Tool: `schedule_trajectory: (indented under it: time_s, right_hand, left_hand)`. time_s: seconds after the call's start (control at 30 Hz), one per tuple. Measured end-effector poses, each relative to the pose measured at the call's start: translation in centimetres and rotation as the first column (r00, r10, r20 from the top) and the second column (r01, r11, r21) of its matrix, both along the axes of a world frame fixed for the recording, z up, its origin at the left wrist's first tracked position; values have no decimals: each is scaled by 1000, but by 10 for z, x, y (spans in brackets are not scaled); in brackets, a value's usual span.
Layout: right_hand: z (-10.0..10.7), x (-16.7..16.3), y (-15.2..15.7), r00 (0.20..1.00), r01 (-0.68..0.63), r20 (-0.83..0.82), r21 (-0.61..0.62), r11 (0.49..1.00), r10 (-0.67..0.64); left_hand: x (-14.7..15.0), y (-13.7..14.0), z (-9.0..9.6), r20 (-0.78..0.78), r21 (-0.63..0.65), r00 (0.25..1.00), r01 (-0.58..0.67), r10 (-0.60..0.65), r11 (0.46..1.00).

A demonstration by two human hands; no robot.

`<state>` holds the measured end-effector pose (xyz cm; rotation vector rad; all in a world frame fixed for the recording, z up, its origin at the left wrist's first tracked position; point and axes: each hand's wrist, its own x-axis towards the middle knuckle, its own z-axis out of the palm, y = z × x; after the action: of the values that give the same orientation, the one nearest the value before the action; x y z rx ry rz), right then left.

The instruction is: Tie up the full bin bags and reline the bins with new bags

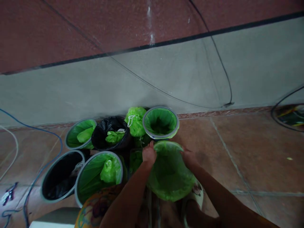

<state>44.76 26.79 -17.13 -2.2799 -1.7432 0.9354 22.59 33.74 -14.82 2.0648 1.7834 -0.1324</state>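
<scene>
A green bin bag (174, 172) hangs wide in front of my legs, its mouth spread into a round. My left hand (149, 153) is closed on the left side of its far edge. On the right side of that edge, my right hand (189, 158) grips the same bag, fingers partly hidden. Whether a bin stands within the bag, I cannot tell. Just beyond my hands, against the wall, is a grey-rimmed bin (177, 124) lined with green plastic. Beside it sits a tied green bag (136, 122) with white string.
More lined bins stand to the left: a green-lined one (82, 175), a black-lined one (44, 191), a bin with a black bag (98, 137) and another green-lined bin (71, 139). A blue hose (59, 139) crosses the tiles. Dark cable (223, 63) hangs on the wall.
</scene>
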Motion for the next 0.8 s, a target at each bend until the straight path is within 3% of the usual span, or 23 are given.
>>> schedule_trajectory:
  time_s: [0.1, 0.2, 0.3, 0.4, 0.5, 0.6, 0.7, 0.8]
  right_hand:
    - [-4, 8, -28, 975, 213, 76, -34, 976, -210]
    - [-11, 12, -64, 918, 381, 115, 7, 925, -379]
    - [-11, 10, -94, 907, 411, 136, -79, 908, -399]
    - [-2, 8, -103, 918, 386, 168, -161, 908, -360]
    - [15, 10, -79, 878, 407, 280, -9, 913, -388]
    - [28, 16, -28, 946, 208, 227, 126, 970, -233]
    - [29, 19, 23, 987, 39, 150, 134, 990, -59]
    - [15, 17, 49, 993, -98, 79, 76, 992, 92]
  left_hand:
    - [-7, -12, 11, 72, 19, 989, -132, 130, 991]
    - [-12, -27, 18, 131, -75, 952, -270, 278, 960]
    - [-13, -38, 17, 190, -142, 918, -325, 348, 935]
    - [-11, -36, 14, 229, -156, 896, -353, 381, 923]
    - [-7, -22, 14, 245, -146, 891, -356, 382, 923]
    - [1, -3, 14, 209, -135, 923, -300, 323, 944]
    - [10, 10, 11, 156, -124, 962, -205, 223, 971]
    - [16, 11, 4, 137, -98, 986, -78, 91, 992]
